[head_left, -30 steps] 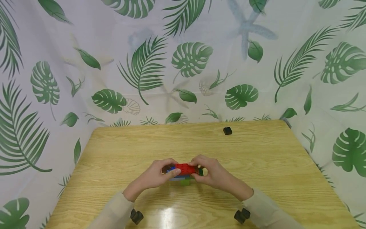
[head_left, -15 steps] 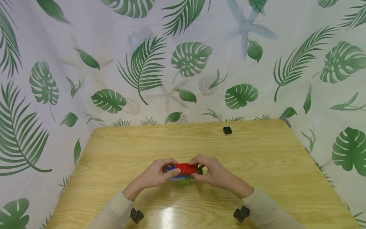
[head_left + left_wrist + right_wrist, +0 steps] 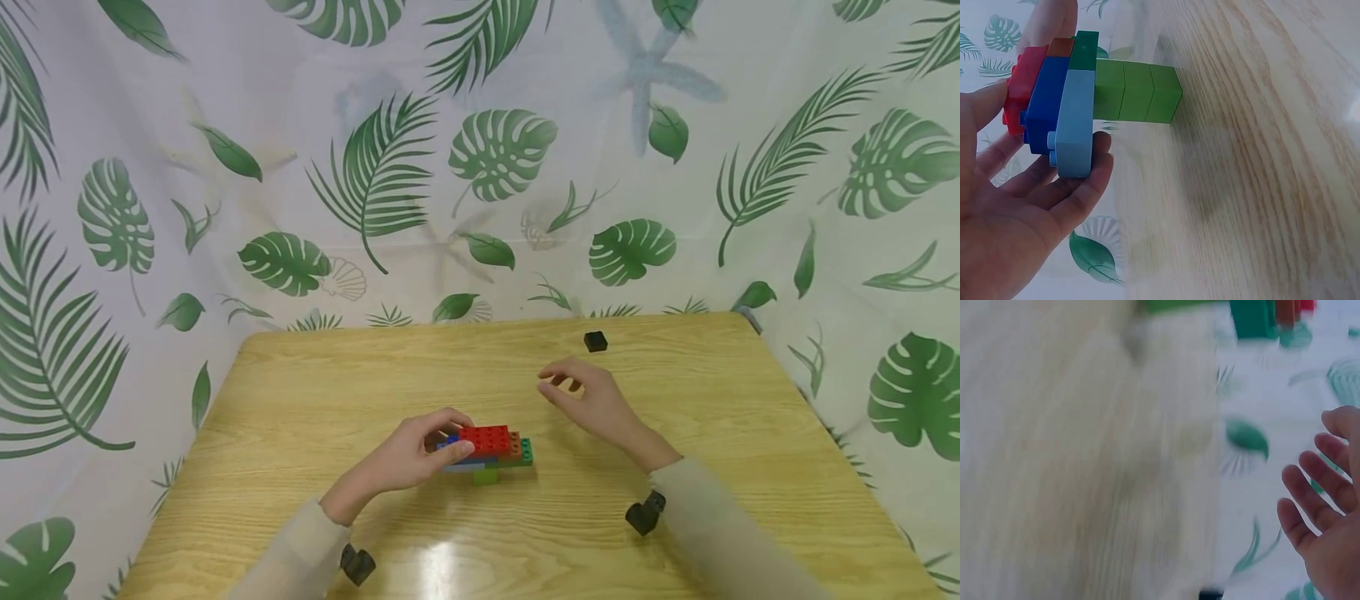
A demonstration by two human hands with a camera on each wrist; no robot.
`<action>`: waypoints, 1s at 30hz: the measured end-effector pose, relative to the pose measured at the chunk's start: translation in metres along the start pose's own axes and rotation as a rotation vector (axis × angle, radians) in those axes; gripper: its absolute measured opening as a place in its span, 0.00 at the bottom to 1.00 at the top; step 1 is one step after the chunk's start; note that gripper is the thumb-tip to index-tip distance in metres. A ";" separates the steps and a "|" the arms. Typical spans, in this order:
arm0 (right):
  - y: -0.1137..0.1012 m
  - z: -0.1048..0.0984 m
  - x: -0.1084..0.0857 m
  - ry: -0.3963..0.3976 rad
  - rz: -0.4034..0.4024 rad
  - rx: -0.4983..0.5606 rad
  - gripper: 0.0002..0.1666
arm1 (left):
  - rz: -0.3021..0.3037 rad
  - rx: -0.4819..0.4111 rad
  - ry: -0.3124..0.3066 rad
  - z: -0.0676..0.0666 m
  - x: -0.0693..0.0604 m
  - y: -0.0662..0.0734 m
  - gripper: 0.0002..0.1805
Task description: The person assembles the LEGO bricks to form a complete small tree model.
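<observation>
A toy brick structure stands mid-table on a column of light green bricks (image 3: 1135, 92). On the column lie a light blue brick (image 3: 1076, 122) and a dark green brick (image 3: 1084, 50) end to end. Over those come a dark blue brick (image 3: 1048, 103) and a brown brick (image 3: 514, 444), with a red brick (image 3: 487, 438) on top. My left hand (image 3: 408, 452) holds the structure's left end, thumb against the red brick and fingers at the far side. Away from it, my right hand (image 3: 592, 400) hovers to the right, fingers loosely bent and holding nothing.
A small black brick (image 3: 596, 341) lies near the far edge of the wooden table (image 3: 360, 367), beyond my right hand. Behind the table hangs a leaf-patterned cloth (image 3: 420, 200), which also runs along both sides.
My right hand has let go of the structure's right end and moved right and away from me, toward the black brick. My left hand keeps its hold.
</observation>
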State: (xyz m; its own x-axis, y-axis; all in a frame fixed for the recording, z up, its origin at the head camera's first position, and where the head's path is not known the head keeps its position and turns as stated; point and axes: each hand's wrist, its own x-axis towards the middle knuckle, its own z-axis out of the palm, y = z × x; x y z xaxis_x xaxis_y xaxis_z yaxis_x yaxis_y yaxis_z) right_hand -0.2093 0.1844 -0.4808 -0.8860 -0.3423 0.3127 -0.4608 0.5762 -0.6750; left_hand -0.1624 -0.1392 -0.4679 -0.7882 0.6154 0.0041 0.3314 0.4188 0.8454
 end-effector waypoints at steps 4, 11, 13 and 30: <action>0.033 -0.011 0.011 0.047 0.050 -0.056 0.14 | -0.006 0.007 -0.007 -0.001 0.000 0.000 0.19; 0.068 -0.024 0.023 0.096 0.140 -0.088 0.17 | -0.012 0.014 -0.016 -0.002 0.000 0.000 0.20; 0.074 -0.026 0.026 0.110 0.149 -0.094 0.17 | -0.009 0.017 -0.017 -0.002 0.000 0.000 0.20; 0.110 -0.034 0.039 0.025 0.252 -0.147 0.27 | -0.007 0.015 -0.025 -0.003 0.000 0.000 0.20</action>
State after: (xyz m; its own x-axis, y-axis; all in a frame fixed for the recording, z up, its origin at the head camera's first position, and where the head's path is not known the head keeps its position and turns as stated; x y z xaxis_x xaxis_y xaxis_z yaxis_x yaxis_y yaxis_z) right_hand -0.2957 0.2595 -0.5203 -0.9736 -0.1575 0.1651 -0.2270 0.7431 -0.6295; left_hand -0.1643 -0.1411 -0.4660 -0.7771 0.6292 -0.0152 0.3343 0.4331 0.8371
